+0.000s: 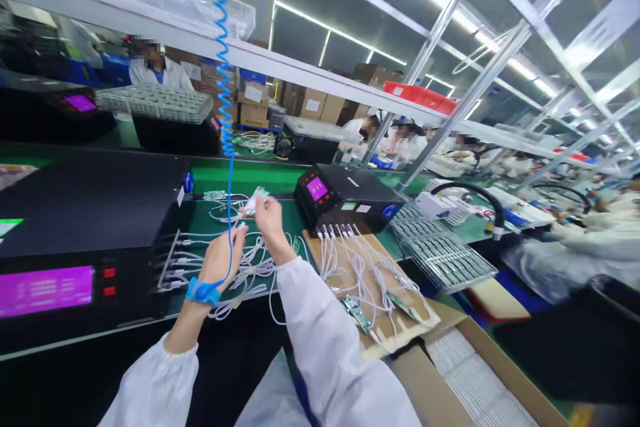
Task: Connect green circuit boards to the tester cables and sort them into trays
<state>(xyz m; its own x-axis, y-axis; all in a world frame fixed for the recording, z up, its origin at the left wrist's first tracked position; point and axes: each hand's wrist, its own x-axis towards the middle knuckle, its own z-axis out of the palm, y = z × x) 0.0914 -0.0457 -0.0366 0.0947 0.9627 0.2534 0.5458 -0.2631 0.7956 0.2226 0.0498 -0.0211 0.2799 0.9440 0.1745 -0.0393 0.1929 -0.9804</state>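
Observation:
My left hand [223, 260], with a blue wrist strap [204, 291] around the wrist, is closed in a pinch at the end of a white cable [242, 225]. Just beyond it, my right hand [271, 219] grips a small pale green circuit board [259, 197], blurred and partly covered by my fingers. The two hands are close together over the green bench mat. Behind them lies another circuit board [215, 195]. Bundled white cables [255, 260] spread under and beside both hands, several of them plugged into the black tester [95, 213] on the left.
A second black tester [350, 193] stands right, its cables running over a cardboard sheet [370, 247] with circuit boards [357, 313]. Beyond it is a clear tray [445, 247] of parts. An open carton [480, 373] sits front right. A coiled blue cord [223, 80] hangs before me; co-workers sit farther back.

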